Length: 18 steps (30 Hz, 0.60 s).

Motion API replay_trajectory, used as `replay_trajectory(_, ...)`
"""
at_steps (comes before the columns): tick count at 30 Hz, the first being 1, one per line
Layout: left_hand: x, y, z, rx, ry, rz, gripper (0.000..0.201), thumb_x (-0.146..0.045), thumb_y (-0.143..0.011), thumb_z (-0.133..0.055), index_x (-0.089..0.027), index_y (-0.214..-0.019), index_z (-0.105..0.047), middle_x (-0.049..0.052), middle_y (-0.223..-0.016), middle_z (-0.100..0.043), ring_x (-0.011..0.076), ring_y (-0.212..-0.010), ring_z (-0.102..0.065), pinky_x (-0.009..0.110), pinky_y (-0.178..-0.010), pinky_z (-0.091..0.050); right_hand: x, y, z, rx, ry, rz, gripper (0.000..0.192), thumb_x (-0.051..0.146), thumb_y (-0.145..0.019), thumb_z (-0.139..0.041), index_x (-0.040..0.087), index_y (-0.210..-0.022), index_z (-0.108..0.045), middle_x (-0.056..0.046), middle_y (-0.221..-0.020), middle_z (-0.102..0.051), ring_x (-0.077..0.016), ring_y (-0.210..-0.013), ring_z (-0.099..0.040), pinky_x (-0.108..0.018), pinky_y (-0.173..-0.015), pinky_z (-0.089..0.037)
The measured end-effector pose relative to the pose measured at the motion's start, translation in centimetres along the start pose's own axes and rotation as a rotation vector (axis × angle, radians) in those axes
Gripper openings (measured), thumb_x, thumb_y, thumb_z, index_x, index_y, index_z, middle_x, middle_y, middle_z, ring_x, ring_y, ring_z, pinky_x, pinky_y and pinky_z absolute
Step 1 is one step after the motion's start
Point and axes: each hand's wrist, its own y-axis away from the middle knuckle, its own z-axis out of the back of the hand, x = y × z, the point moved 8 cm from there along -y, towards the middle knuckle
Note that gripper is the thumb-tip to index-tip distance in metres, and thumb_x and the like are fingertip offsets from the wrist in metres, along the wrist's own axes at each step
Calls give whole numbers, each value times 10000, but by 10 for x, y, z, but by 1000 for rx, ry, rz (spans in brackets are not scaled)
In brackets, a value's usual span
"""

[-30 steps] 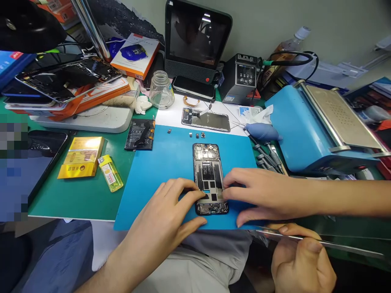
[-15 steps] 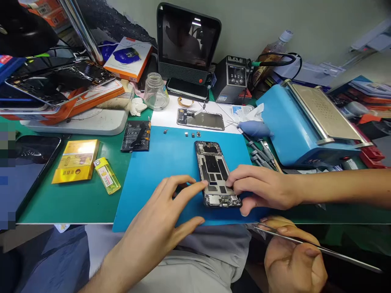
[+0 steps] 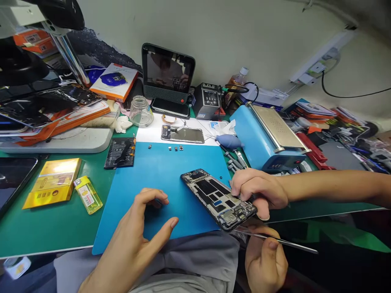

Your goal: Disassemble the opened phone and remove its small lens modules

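Note:
My left hand (image 3: 134,236) is open over the blue mat (image 3: 137,175), fingers curved and apart, touching nothing. To its right is a smartphone with its back off (image 3: 218,199), its boards and frame showing. Another person's hand (image 3: 256,189), reaching in from the right, grips its right edge and holds it tilted near the mat's front edge. Below, off the table edge, my right hand (image 3: 265,264) is closed on a long, thin metal-edged object (image 3: 297,246); its exact kind is unclear. Part of my right hand's fingers is hidden behind it.
Several tiny camera modules (image 3: 176,149) lie on the mat, with a screen part (image 3: 183,134) behind them. A battery (image 3: 119,152), cigarette box (image 3: 53,181) and yellow lighter (image 3: 88,194) are left. A blue heating machine (image 3: 253,136), air blower (image 3: 229,141) and glass jar (image 3: 140,112) stand behind.
My left hand has drawn away from the smartphone. The other person's hand has tilted and turned the smartphone, bringing it right and nearer the front edge. The view has shifted right and up.

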Motion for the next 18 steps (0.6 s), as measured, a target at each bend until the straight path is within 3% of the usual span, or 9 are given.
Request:
replay_trajectory(3, 3, 0, -1, 9, -25, -2, 305, -355, -1128, -650, -366, -1385, -487, 18, -1253, -677, 191, -1179, -746, 260, -885, -627, -3, 3, 5, -48, -3, -11, 377, 553, -1141, -638, 190, -1064, -707, -39, -977, -699, -145, -820, -667, -271, -700, -609)
replay_trajectory(7, 0, -1, -3, 50, -68, -8, 259, -368, -1137, -632, -367, -1360, -503, 10, -1235, -694, 185, -1135, -757, 270, -903, -634, -4, 6, 5, -61, -1, -39, 379, 555, -1133, -651, 186, -1065, -705, -44, -997, -706, -145, -826, -675, -276, -707, -616)
replay_trajectory(14, -9, -1, -11, 129, -124, -59, 451, -366, -1101, -688, -405, -1490, -464, 8, -1251, -717, 201, -1127, -767, 311, -934, -642, -7, 7, 11, -65, 29, -49, 401, 532, -1130, -671, 137, -1069, -696, -36, -1000, -704, -142, -848, -692, -290, -754, -628)
replay_trajectory(18, -10, 1, -15, 123, -137, -20, 527, -369, -1093, -691, -432, -1563, -460, 5, -1209, -765, 247, -1120, -761, 388, -952, -635, -8, 7, 12, -63, 29, -34, 394, 529, -1123, -681, 141, -1061, -696, -39, -1008, -701, -152, -881, -698, -294, -763, -628)
